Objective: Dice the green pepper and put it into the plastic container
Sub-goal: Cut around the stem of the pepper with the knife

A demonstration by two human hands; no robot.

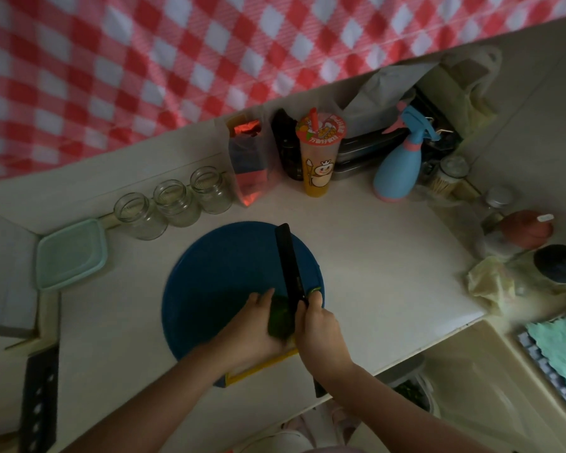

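Note:
The green pepper (280,318) lies on the near right part of a round blue cutting board (216,276). My left hand (254,328) holds the pepper down from the left, fingers curled over it. My right hand (319,331) grips the handle of a black knife (286,259), whose blade stands edge-down against the pepper's right side and points away from me. A small cut green piece (315,290) sits just right of the blade. The pale green plastic container (71,253) rests at the far left of the counter, with its lid on.
Three empty glass jars (174,202) line the back behind the board. A drink cup (319,155), bags, a blue spray bottle (401,165) and small bottles crowd the back right corner. A crumpled bag (490,282) lies at the right edge beside the sink.

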